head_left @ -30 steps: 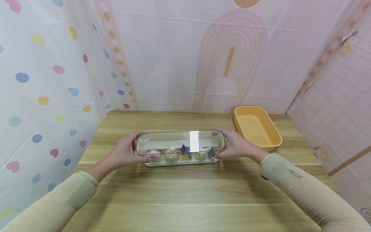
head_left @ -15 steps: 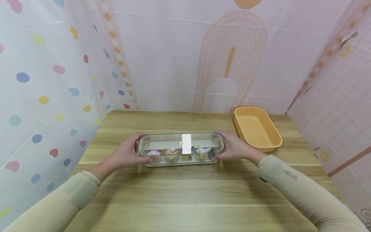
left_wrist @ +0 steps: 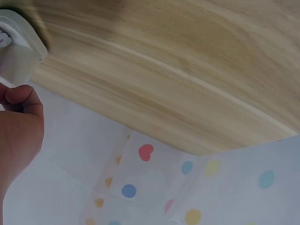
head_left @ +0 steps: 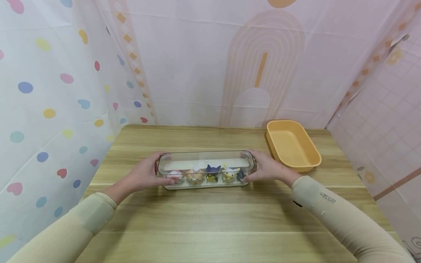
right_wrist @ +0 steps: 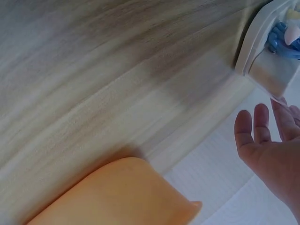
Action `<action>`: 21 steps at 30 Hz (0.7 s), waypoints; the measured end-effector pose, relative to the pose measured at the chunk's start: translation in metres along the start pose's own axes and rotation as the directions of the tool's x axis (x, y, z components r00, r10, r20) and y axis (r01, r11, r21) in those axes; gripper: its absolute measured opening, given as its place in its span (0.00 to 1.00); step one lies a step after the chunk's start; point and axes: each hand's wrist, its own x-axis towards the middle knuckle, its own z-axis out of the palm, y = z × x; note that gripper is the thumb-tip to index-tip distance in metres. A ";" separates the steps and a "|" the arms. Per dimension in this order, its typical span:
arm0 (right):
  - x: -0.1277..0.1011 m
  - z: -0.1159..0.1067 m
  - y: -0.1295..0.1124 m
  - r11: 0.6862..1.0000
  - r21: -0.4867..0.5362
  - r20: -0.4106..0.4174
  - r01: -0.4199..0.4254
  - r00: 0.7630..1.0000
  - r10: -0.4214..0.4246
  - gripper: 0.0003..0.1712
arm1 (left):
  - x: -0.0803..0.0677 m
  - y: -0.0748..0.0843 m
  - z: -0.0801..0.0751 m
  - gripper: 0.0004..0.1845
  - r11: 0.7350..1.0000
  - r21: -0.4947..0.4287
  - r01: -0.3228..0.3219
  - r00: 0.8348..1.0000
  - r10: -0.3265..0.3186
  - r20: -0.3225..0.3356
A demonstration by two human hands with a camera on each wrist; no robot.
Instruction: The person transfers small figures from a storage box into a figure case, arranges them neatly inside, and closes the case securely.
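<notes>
A long clear cover (head_left: 207, 156) with rounded ends stands over a pale, narrow base (head_left: 207, 187) in the middle of the table. Under it sits a row of several small toy figures, among them an orange and white one (head_left: 195, 176), a dark blue one (head_left: 213, 172) and a yellow and white one (head_left: 229, 174). My left hand (head_left: 144, 175) grips the cover's left end between thumb and fingers. At the right end, my right hand (head_left: 268, 168) holds it the same way. Whether the cover touches the base all round, I cannot tell.
An orange tray (head_left: 292, 146) lies at the back right of the wooden table (head_left: 210, 226), close to my right wrist. Patterned cloth (head_left: 184, 73) hangs behind the table and along both sides.
Both hands have come down slightly with the cover, bringing it closer to the base. A bright reflection on the cover has slid left and gone. The base and tray stay put.
</notes>
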 end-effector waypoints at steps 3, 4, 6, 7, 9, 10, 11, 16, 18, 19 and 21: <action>0.000 0.001 0.003 0.999 0.038 0.015 -0.023 1.000 0.023 0.55 | 0.001 -0.001 0.001 0.53 1.000 -0.009 -0.012 1.000 0.012 -0.002; 0.000 0.002 0.003 0.998 0.046 0.019 -0.034 0.999 0.033 0.55 | 0.002 -0.002 0.002 0.53 1.000 0.000 -0.017 1.000 0.017 -0.002; 0.000 0.005 0.007 0.997 0.062 0.028 -0.035 0.999 0.033 0.56 | 0.003 -0.005 0.005 0.54 1.000 0.019 -0.024 1.000 0.024 0.012; -0.001 0.007 0.009 0.997 0.069 0.033 -0.032 0.999 0.030 0.56 | 0.002 -0.008 0.006 0.54 0.999 0.028 -0.022 0.999 0.021 0.024; -0.002 0.012 0.013 0.996 0.090 0.048 -0.025 0.999 0.021 0.54 | 0.000 -0.015 0.010 0.57 0.999 0.040 -0.013 0.999 0.011 0.050; -0.003 0.014 0.015 0.996 0.088 0.053 -0.021 0.998 0.016 0.54 | -0.002 -0.018 0.012 0.58 0.999 0.043 -0.010 0.998 0.007 0.062; -0.004 0.016 0.018 0.996 0.087 0.057 -0.018 0.998 0.013 0.53 | -0.004 -0.021 0.013 0.58 0.999 0.038 0.000 0.997 -0.002 0.071; -0.015 0.019 0.027 0.997 0.062 0.032 -0.055 0.998 0.053 0.52 | -0.016 -0.036 0.012 0.54 0.998 0.032 0.057 0.997 -0.059 0.054; -0.023 0.017 0.031 0.996 0.053 0.011 -0.066 0.998 0.065 0.54 | -0.022 -0.042 0.007 0.54 0.996 0.033 0.089 0.995 -0.090 0.042; -0.028 0.015 0.032 0.996 0.052 0.004 -0.077 0.997 0.077 0.54 | -0.026 -0.046 0.004 0.54 0.994 0.031 0.101 0.994 -0.102 0.037; -0.038 0.012 0.035 0.996 0.048 -0.003 -0.081 0.997 0.081 0.54 | -0.033 -0.052 -0.002 0.53 0.991 0.028 0.129 0.991 -0.129 0.025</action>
